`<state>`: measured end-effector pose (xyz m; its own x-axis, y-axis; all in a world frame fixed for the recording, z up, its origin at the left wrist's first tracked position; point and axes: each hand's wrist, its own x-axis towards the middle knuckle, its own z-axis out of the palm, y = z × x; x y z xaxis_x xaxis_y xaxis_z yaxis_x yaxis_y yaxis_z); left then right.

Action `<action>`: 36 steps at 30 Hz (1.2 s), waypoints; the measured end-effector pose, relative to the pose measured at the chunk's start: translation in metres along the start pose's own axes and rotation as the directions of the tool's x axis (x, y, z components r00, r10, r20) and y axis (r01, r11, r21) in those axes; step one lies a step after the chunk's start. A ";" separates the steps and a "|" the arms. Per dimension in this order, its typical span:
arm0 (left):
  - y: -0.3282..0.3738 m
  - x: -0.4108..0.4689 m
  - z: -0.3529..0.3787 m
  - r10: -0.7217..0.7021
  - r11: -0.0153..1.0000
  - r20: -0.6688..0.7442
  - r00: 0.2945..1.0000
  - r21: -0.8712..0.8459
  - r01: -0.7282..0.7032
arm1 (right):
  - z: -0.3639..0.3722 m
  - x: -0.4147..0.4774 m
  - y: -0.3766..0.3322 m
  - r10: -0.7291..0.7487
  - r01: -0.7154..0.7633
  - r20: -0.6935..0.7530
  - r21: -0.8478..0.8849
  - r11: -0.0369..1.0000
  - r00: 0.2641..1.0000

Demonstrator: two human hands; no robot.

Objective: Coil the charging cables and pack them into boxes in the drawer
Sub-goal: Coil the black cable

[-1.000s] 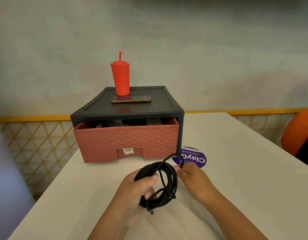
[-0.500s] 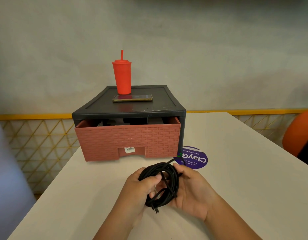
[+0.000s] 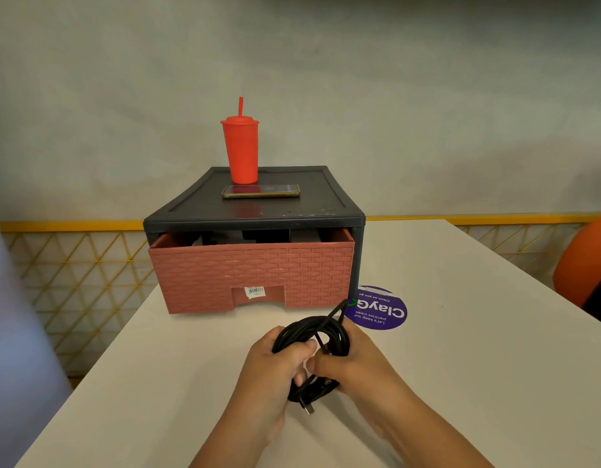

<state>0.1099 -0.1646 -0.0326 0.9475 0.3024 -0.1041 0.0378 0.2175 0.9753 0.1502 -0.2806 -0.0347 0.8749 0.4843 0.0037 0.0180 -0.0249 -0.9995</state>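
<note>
The pink drawer is sitting slightly open in its dark cabinet at the worktop's far left corner, with a red cup and a phone resting on top. Toward the near edge, the left grip is curling round the coiled black charging cable, thumb over the strands. The right grip is clasping the coil's other side, fingers curled. One plug is poking out underneath. A purple sticker is lying just beyond, toward the right.
</note>
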 end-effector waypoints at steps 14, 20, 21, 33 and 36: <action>-0.006 0.012 -0.011 0.164 0.955 -0.201 0.966 0.278 -0.104 | -0.001 -0.010 -0.010 -0.112 0.040 -0.062 -0.680 0.732 0.992; 0.011 0.020 -0.035 -0.153 0.948 -0.236 0.960 -0.309 0.075 | -0.054 -0.013 -0.036 -0.022 -0.034 -0.197 -0.274 0.961 0.980; 0.014 0.022 -0.044 -0.185 0.916 -0.278 0.943 -0.396 0.063 | -0.072 -0.012 -0.037 -0.027 -0.038 -0.310 -0.202 0.979 0.950; -0.003 0.016 -0.014 0.004 0.986 -0.260 0.966 -0.160 -0.047 | -0.010 -0.005 -0.009 -0.337 0.308 0.016 -0.452 0.837 0.941; -0.004 0.010 -0.005 -0.005 0.985 -0.157 0.988 -0.169 -0.022 | 0.009 -0.003 0.008 -0.482 0.451 0.174 -0.703 0.550 0.859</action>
<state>0.1172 -0.1577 -0.0384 0.8857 0.4433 -0.1383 -0.0371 0.3643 0.9305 0.1435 -0.2749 -0.0431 0.6587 0.5799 0.4793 0.7444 -0.4099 -0.5271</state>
